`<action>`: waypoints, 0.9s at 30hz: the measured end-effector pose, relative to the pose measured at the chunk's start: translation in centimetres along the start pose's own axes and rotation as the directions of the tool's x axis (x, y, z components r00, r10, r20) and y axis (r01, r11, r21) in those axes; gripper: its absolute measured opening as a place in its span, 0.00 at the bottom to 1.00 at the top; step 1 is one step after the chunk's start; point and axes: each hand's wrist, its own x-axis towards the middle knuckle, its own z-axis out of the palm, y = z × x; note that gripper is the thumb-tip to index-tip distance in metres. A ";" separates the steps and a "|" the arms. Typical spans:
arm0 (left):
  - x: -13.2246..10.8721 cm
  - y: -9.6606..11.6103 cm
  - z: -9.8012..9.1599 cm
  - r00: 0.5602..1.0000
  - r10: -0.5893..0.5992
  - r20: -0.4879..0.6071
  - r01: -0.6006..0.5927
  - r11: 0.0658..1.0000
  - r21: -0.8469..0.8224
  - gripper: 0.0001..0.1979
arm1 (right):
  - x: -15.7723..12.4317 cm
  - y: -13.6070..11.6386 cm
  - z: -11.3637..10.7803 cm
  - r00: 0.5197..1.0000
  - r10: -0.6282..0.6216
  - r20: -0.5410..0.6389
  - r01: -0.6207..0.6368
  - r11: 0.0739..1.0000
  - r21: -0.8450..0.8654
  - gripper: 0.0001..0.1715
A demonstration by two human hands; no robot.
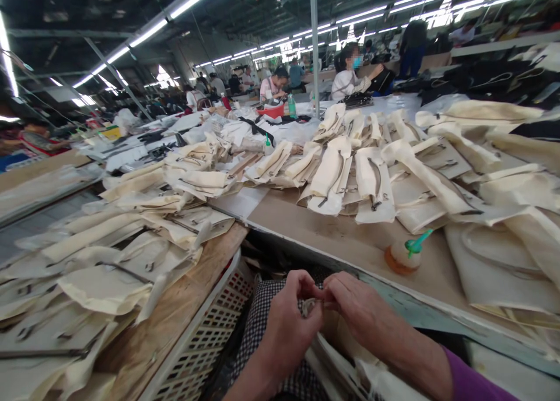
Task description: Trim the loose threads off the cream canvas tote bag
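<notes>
Low in the middle, in front of the table edge, my left hand (292,316) and my right hand (356,302) meet with fingertips pinched together. Between them is the edge of a cream fabric piece (332,360), which hangs down over my lap. The exact part they pinch is mostly hidden by the fingers. Black-and-white checked cloth (258,313) lies under my left forearm. On the tabletop ahead of my right hand stands a small glue bottle (403,255) with a green nozzle and amber contents at its base.
Cream fabric pieces with dark zippers cover the right table (330,179) and the left table (131,238). A white plastic basket (214,325) stands between the tables. A metal pole (314,51) rises behind. Several people work farther back, one in a light top (347,85).
</notes>
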 end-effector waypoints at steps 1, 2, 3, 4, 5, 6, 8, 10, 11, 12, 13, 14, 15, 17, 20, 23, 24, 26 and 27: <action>-0.2 0.1 0.0 0.999 -0.053 0.012 0.053 0.998 -0.045 0.19 | 0.1 -0.1 0.1 1.000 0.001 -0.012 -0.001 1.000 -0.003 0.12; -0.4 0.1 0.0 0.995 -0.101 0.020 0.102 0.991 -0.081 0.24 | 0.1 -0.3 0.2 1.000 0.003 -0.028 -0.004 1.000 -0.013 0.13; -0.6 0.1 0.1 0.989 -0.148 0.024 0.150 0.983 -0.104 0.28 | 0.2 -0.4 0.3 0.999 0.009 -0.048 -0.010 0.999 -0.031 0.13; -0.9 0.2 0.2 0.980 -0.195 0.031 0.198 0.973 -0.115 0.29 | 0.2 -0.5 0.4 0.998 0.020 -0.067 -0.023 0.998 -0.053 0.13; -1.1 0.3 0.3 0.970 -0.241 0.040 0.244 0.962 -0.119 0.30 | 0.3 -0.7 0.4 0.996 0.035 -0.083 -0.042 0.996 -0.077 0.13; -1.4 0.4 0.5 0.958 -0.283 0.054 0.288 0.950 -0.120 0.29 | 0.3 -0.8 0.4 0.994 0.054 -0.093 -0.063 0.993 -0.100 0.14; -1.7 0.7 0.6 0.941 -0.327 0.083 0.335 0.935 -0.119 0.25 | 0.2 -1.0 0.5 0.991 0.088 -0.103 -0.102 0.985 -0.136 0.15; -1.8 1.0 0.4 0.937 -0.331 0.115 0.344 0.929 -0.135 0.20 | 0.0 -1.1 0.6 0.988 0.108 -0.113 -0.125 0.980 -0.155 0.15; -1.8 1.2 0.2 0.935 -0.328 0.134 0.346 0.925 -0.154 0.17 | -0.1 -1.2 0.7 0.986 0.114 -0.122 -0.133 0.978 -0.160 0.14; -1.7 1.2 0.0 0.934 -0.324 0.153 0.348 0.921 -0.176 0.15 | -0.3 -1.2 0.7 0.984 0.116 -0.133 -0.137 0.978 -0.160 0.14; -1.7 1.3 -0.3 0.933 -0.318 0.165 0.348 0.917 -0.196 0.13 | -0.4 -1.2 0.7 0.983 0.118 -0.143 -0.140 0.977 -0.158 0.14; -1.7 1.2 -0.6 0.934 -0.311 0.173 0.344 0.915 -0.212 0.11 | -0.5 -1.3 0.7 0.981 0.119 -0.152 -0.142 0.978 -0.153 0.14; -1.7 1.1 -0.9 0.937 -0.300 0.177 0.335 0.915 -0.226 0.11 | -0.6 -1.5 0.6 0.981 0.121 -0.152 -0.143 0.979 -0.144 0.14; -1.8 0.9 -1.4 0.947 -0.265 0.180 0.304 0.918 -0.253 0.11 | -0.7 -2.0 0.3 0.982 0.128 -0.136 -0.144 0.982 -0.118 0.14; -2.0 0.4 -1.7 0.955 -0.246 0.164 0.283 0.922 -0.264 0.12 | -0.5 -2.8 -0.4 0.990 0.126 -0.069 -0.131 0.988 -0.082 0.14; -2.3 0.3 -1.8 0.958 -0.255 0.134 0.279 0.937 -0.209 0.11 | -0.5 -3.1 -0.8 0.994 0.110 -0.028 -0.112 0.990 -0.086 0.14; -2.4 0.3 -1.8 0.960 -0.251 0.121 0.270 0.944 -0.188 0.11 | -0.5 -3.0 -0.8 0.994 0.103 -0.032 -0.105 0.990 -0.094 0.14; -2.7 0.4 -1.7 0.967 -0.232 0.104 0.246 0.956 -0.156 0.12 | -0.7 -2.7 -0.9 0.996 0.079 -0.045 -0.083 0.992 -0.100 0.14; -2.8 0.5 -1.6 0.971 -0.222 0.094 0.234 0.960 -0.151 0.12 | -0.9 -2.5 -0.9 0.996 0.065 -0.053 -0.070 0.993 -0.096 0.14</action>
